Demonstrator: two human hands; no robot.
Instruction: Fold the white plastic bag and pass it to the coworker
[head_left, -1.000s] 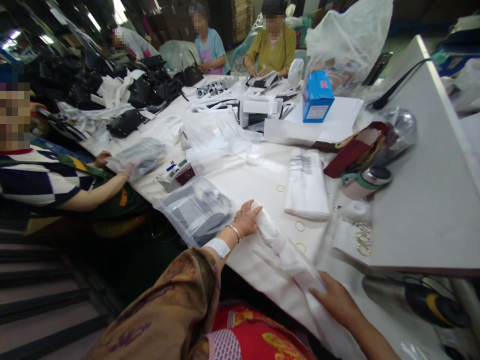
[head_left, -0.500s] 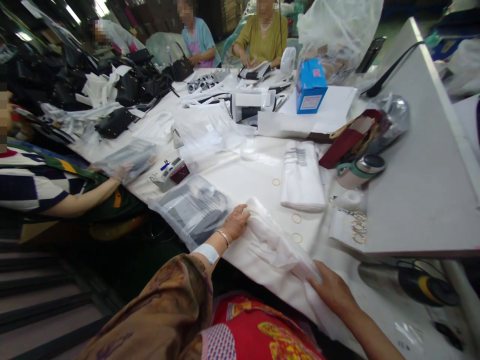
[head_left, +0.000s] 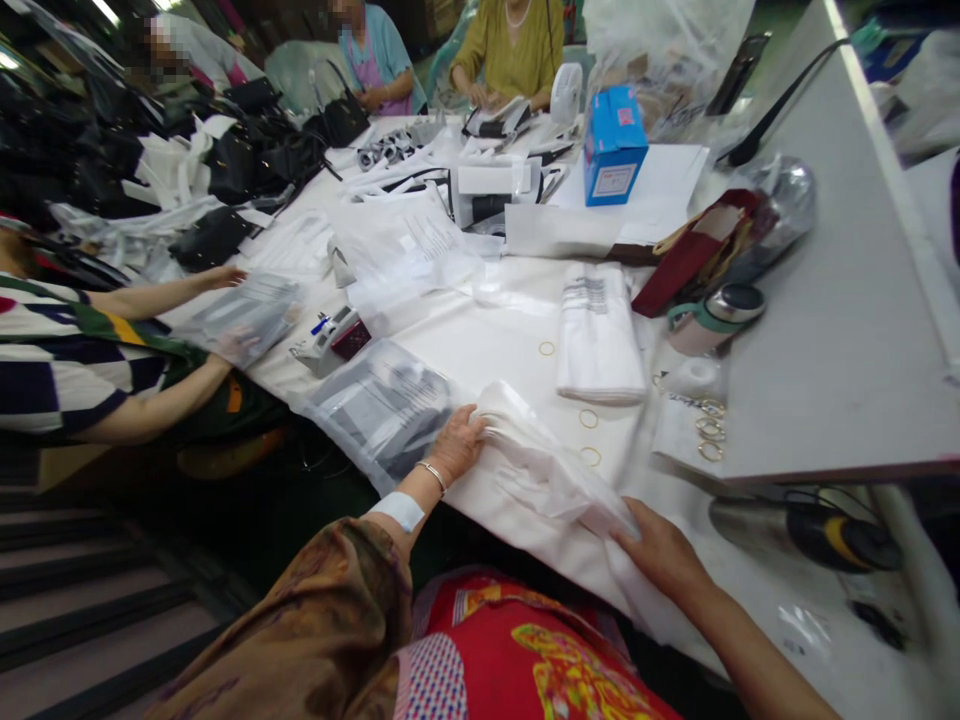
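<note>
Beside left hand [head_left: 455, 447], a clear packet [head_left: 382, 405]. Left hand gripping one end of the white bag [head_left: 551, 475], right hand [head_left: 660, 555] pinching the other. Beyond: gold rings [head_left: 589, 419], folded bags [head_left: 600, 335], mug [head_left: 712, 318].

- Our left hand [head_left: 456, 452] wears a thin silver bangle; its sleeve is brown patterned with a white cuff.
- Our right hand [head_left: 660, 558] and forearm are bare.
</note>
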